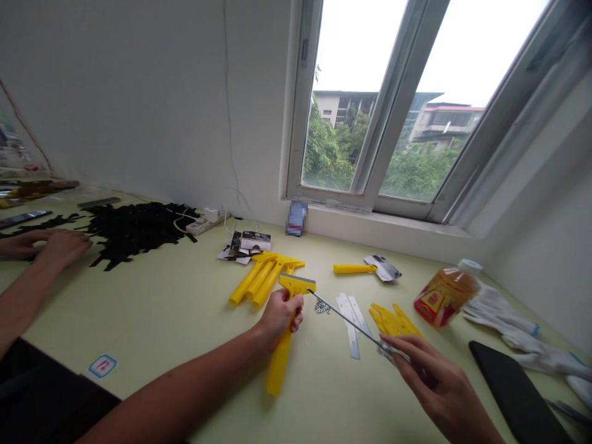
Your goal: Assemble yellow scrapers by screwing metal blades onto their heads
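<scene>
My left hand [280, 317] is closed round the yellow handle of a scraper [279, 365], whose wide head with a grey blade edge points away from me. A long-shafted screwdriver [348, 321] lies in the closed fingers of my right hand [428, 376]. Its tip meets the right side of the scraper's head. Just right of the head is a small pile of screws or nuts [322, 306], too small to tell which. Beside it are several flat metal blades [349, 327] and a heap of yellow plastic pieces [394, 320]. More yellow scraper handles [266, 280] lie behind my left hand.
Farther back are a scraper with a covered head [358, 269], printed cards [250, 243], a phone [296, 219] and a power strip [209, 222]. A bottle [444, 293], white gloves [502, 320] and a black object [513, 388] stand right. A co-worker's hand [65, 248] rests by black strips [139, 228].
</scene>
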`<move>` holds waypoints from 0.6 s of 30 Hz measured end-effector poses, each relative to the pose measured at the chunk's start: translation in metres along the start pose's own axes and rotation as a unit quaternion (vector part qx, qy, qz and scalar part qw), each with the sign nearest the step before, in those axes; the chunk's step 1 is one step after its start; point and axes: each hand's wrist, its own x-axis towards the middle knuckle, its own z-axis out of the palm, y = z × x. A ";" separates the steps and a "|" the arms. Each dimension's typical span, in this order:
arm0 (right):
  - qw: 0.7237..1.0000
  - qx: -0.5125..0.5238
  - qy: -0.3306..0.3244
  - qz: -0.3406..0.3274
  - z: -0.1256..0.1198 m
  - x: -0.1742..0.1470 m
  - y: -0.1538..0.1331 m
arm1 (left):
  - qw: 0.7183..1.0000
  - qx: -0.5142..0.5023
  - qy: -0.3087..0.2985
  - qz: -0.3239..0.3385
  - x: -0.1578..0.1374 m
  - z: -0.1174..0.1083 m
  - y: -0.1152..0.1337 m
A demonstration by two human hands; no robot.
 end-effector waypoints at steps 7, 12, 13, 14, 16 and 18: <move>0.997 -0.054 -0.023 -0.048 -0.023 0.008 -0.006 | 0.997 0.071 -0.013 0.012 -0.005 0.001 0.002; 0.985 -0.140 -0.057 -0.088 -0.055 0.038 -0.021 | 0.994 0.100 -0.014 0.032 -0.009 0.003 0.004; 0.980 -0.158 -0.068 -0.099 -0.061 0.045 -0.024 | 0.994 0.103 -0.013 0.037 -0.009 0.004 0.005; 0.975 -0.174 -0.080 -0.109 -0.066 0.052 -0.029 | 0.994 0.105 -0.012 0.042 -0.010 0.004 0.005; 0.968 -0.198 -0.092 -0.125 -0.074 0.064 -0.039 | 0.993 0.108 -0.008 0.046 -0.010 0.005 0.005; 0.966 -0.210 -0.066 -0.139 -0.077 0.075 -0.055 | 0.994 0.105 -0.006 0.043 -0.011 0.005 0.005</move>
